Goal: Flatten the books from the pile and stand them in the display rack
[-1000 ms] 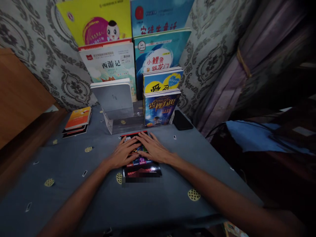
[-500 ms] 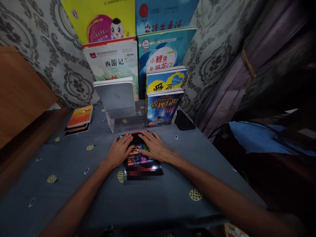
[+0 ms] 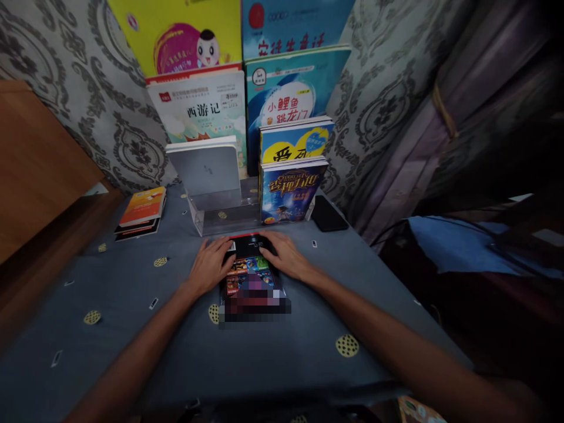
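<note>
A dark book with a red top edge and colourful panels (image 3: 249, 273) lies flat on the grey-blue tablecloth (image 3: 132, 317) in front of me. My left hand (image 3: 210, 264) grips its left edge and my right hand (image 3: 284, 256) grips its right edge near the top corner. Just beyond the book stands a clear acrylic stand (image 3: 222, 216) holding a grey book (image 3: 206, 170) on the left and a blue starry book (image 3: 288, 191) on the right.
More upright books (image 3: 207, 111) rise in rows behind the stand against patterned wallpaper. A small stack topped by an orange book (image 3: 141, 210) lies at the left. A black phone (image 3: 326, 214) rests at the right; a curtain (image 3: 440, 117) hangs beyond the table's right edge.
My hands lay flat over the middle of the dark book; they have slid apart to its left and right edges, uncovering the cover.
</note>
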A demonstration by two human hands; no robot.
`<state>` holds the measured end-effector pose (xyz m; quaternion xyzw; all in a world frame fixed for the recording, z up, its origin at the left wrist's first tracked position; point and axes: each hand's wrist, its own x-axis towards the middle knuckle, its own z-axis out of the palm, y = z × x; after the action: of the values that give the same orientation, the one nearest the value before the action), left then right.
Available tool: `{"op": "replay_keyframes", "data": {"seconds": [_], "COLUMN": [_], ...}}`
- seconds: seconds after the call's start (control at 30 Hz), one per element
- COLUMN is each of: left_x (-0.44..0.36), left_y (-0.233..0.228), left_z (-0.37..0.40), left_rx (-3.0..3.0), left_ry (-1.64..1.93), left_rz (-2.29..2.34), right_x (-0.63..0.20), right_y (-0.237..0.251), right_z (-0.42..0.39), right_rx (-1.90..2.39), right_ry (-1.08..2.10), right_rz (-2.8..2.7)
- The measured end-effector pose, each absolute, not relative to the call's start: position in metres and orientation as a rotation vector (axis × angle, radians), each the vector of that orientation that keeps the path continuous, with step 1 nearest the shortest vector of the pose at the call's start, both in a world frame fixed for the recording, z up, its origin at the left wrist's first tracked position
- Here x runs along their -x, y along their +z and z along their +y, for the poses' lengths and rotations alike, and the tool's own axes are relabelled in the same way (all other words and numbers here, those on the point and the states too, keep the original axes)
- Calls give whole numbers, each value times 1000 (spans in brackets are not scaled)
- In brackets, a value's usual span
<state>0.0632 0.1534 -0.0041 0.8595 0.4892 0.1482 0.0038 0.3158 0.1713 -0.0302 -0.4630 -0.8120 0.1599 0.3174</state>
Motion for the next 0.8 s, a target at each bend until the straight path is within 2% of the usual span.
{"op": "replay_keyframes", "data": {"seconds": [0.47,0.8], "left_x": [-95,-120], "left_y": [-4,-3], "left_z": [181,193], "left_rx": [-2747,-2804], "left_ry": [358,300], "left_rz": [1240,1109], "right_x": [-321,-321], "right_y": [-33,-29], "right_z": [180,180], "right_rx": [1130,1125], "right_ry": [662,649], "right_rz": [-1940,-1910]}}
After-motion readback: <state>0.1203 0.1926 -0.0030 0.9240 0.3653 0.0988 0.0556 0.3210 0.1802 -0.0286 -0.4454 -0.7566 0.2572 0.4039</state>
